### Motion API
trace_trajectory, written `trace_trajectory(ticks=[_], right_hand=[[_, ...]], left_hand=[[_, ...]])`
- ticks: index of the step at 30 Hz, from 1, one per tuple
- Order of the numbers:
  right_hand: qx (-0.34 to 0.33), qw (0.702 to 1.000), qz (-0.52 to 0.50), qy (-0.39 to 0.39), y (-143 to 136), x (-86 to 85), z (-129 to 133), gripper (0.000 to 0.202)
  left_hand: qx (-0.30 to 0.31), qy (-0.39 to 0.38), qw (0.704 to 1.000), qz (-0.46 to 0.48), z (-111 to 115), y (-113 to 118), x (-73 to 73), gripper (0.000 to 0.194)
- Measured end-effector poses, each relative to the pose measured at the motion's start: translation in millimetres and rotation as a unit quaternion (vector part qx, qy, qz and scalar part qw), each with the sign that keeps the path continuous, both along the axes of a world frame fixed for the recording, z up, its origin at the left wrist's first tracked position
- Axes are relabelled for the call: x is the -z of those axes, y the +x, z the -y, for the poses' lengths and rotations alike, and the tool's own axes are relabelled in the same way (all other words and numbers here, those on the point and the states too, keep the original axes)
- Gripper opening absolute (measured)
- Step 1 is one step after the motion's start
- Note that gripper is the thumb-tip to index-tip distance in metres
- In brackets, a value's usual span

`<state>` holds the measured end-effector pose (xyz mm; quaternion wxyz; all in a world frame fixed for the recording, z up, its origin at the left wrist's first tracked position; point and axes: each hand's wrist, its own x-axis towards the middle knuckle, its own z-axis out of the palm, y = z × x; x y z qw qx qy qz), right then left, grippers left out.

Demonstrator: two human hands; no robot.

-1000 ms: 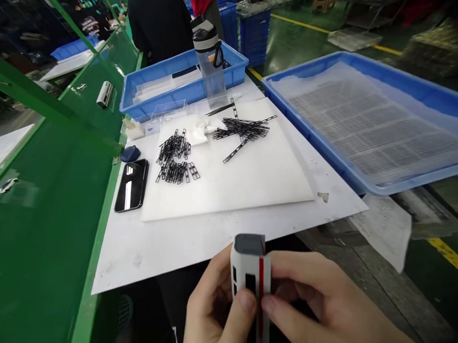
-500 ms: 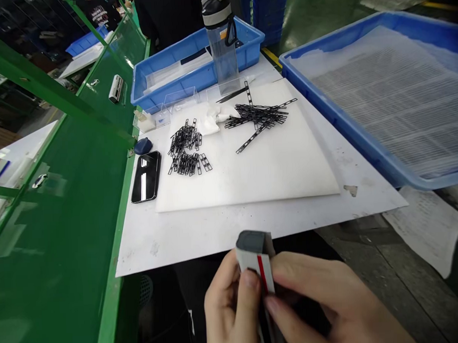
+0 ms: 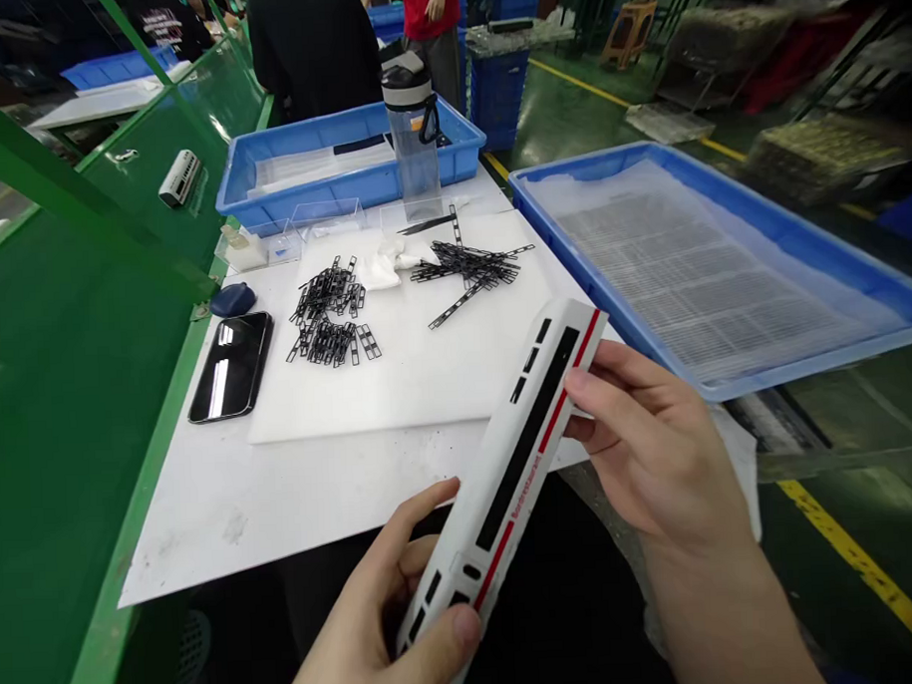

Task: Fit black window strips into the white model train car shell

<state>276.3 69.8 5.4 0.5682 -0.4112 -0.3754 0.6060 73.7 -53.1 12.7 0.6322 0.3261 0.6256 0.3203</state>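
Note:
A long white model train body (image 3: 523,434) with a red stripe and black window openings is held at a slant above the table's front edge. My left hand (image 3: 405,593) grips its lower end, thumb on the striped side. Around the upper end, near the stripe, are the fingers of my right hand (image 3: 646,435). Beyond, on a white foam board (image 3: 405,389), lie two heaps of thin black frame pieces, a left heap (image 3: 327,312) and a right heap (image 3: 472,267), with crumpled white tissue (image 3: 383,267) between them. Black tweezers (image 3: 427,224) rest behind the tissue.
A black phone (image 3: 231,368) and a dark blue case (image 3: 232,300) sit at the left. Behind stand a clear bottle (image 3: 418,169) and a blue bin (image 3: 233,195). A large blue tray (image 3: 708,388) is at the right, a green partition (image 3: 75,365) at the left. People stand beyond.
The train body was seen end-on, low in view; now its long side shows, slanting up to the right. My right hand has moved up to its far end. The view has shifted.

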Motion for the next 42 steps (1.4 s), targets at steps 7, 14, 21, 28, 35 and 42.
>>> trace_trajectory(ticks=[7,14,21,28,35,42], right_hand=[[-0.025,0.999,0.041,-0.014,-11,-3.0,23,0.039],[-0.162,0.983,-0.038,-0.073,-33,-9.7,49,0.036],[-0.17,0.978,-0.075,-0.09,-45,-9.0,46,0.022],[-0.165,0.98,-0.101,-0.052,-53,1.1,43,0.014],[-0.218,0.973,-0.077,0.013,-36,11.2,32,0.039],[-0.095,0.992,-0.054,0.06,-11,36.5,28,0.031]], left_hand=[[0.025,0.067,0.997,-0.032,-13,-17,-8.0,0.054],[0.077,0.156,0.981,-0.083,-27,-27,-16.8,0.057],[0.041,0.216,0.966,-0.138,-29,-35,-10.4,0.049],[-0.013,0.254,0.942,-0.219,-22,-39,3.8,0.051],[0.099,0.419,0.837,-0.337,-35,-60,2.2,0.059],[0.174,0.503,0.738,-0.415,-52,-75,-23.4,0.055]])
